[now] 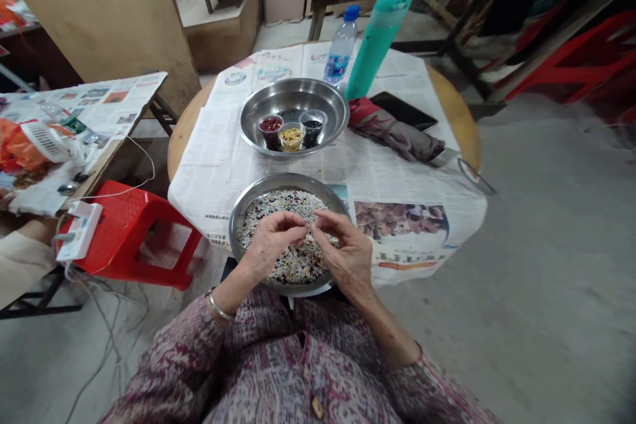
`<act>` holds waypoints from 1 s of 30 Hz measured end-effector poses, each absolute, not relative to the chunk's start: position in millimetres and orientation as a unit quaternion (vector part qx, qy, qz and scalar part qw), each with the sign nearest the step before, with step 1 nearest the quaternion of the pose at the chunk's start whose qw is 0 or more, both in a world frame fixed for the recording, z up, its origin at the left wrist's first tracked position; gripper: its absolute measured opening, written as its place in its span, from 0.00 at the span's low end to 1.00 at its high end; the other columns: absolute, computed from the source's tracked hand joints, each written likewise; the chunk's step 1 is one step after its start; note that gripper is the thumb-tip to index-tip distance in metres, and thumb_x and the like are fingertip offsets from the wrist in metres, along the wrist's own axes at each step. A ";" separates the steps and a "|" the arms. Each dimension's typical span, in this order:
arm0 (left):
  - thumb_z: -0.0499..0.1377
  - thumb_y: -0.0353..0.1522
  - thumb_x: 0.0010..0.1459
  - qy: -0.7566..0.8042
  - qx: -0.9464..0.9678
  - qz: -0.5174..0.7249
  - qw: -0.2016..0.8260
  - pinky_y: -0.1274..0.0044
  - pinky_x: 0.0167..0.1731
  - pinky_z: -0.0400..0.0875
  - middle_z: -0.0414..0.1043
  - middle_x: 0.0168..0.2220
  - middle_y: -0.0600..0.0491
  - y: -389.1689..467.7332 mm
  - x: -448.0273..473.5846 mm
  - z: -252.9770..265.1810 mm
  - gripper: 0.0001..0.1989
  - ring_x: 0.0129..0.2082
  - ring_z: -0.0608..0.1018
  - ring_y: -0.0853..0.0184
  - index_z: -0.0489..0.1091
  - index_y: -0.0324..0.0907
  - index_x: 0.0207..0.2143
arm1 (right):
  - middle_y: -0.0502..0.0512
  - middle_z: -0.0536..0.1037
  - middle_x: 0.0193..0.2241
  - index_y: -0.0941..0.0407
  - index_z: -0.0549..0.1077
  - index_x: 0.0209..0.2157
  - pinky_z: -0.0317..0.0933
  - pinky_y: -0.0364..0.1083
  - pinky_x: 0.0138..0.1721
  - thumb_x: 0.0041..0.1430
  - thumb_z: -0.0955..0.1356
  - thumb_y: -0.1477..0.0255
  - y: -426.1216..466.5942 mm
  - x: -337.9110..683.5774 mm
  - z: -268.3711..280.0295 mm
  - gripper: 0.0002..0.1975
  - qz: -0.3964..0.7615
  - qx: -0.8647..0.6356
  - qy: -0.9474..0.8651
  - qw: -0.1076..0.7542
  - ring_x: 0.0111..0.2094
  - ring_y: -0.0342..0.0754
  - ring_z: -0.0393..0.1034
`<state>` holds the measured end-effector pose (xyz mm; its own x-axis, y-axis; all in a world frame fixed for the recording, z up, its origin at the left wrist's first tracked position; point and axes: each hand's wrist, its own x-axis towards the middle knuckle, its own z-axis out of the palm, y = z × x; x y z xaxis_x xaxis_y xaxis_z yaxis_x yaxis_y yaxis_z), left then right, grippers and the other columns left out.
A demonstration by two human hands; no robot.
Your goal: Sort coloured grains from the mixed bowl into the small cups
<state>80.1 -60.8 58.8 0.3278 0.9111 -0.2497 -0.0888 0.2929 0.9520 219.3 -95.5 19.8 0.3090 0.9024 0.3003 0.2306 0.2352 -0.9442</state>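
My left hand and my right hand meet above a steel bowl. Thumb and forefinger are pinched together on each, the tips almost touching. Whatever lies between them is too small to name. Beneath them, mixed grains and beans in white, dark red, yellow and black fill the bowl. Farther back, a second steel basin holds three clear cups: one of dark red beans, one of yellow kernels and one of black beans.
Newspaper covers the round table. Behind the basin stand a water bottle and a tall green bottle. A folded umbrella lies beside a dark flat object. A red stool carries a power strip at left.
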 end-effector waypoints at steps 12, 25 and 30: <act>0.61 0.27 0.58 0.478 0.734 0.447 0.180 0.75 0.35 0.70 0.76 0.30 0.55 85.6 66.6 103.0 0.03 0.30 0.74 0.70 0.76 0.42 0.33 | 0.52 0.81 0.31 0.52 0.78 0.31 0.71 0.48 0.39 0.58 0.69 0.69 -95.4 221.9 20.4 0.05 0.277 -0.573 -0.520 0.570 0.33 0.48 0.75; 0.57 0.28 0.65 0.421 0.818 0.385 0.070 0.76 0.38 0.72 0.76 0.36 0.53 50.0 51.3 84.2 0.05 0.34 0.75 0.70 0.73 0.41 0.39 | 0.51 0.81 0.31 0.52 0.78 0.32 0.69 0.47 0.40 0.58 0.68 0.72 -96.2 223.4 21.4 0.05 0.305 -0.575 -0.509 0.563 0.34 0.47 0.75; 0.60 0.27 0.63 0.484 0.776 0.404 0.036 0.70 0.47 0.71 0.76 0.38 0.54 -35.9 11.7 62.2 0.05 0.42 0.75 0.67 0.73 0.43 0.39 | 0.51 0.80 0.31 0.53 0.77 0.32 0.69 0.47 0.38 0.58 0.68 0.73 -94.0 224.5 20.7 0.05 0.315 -0.571 -0.548 0.525 0.35 0.46 0.74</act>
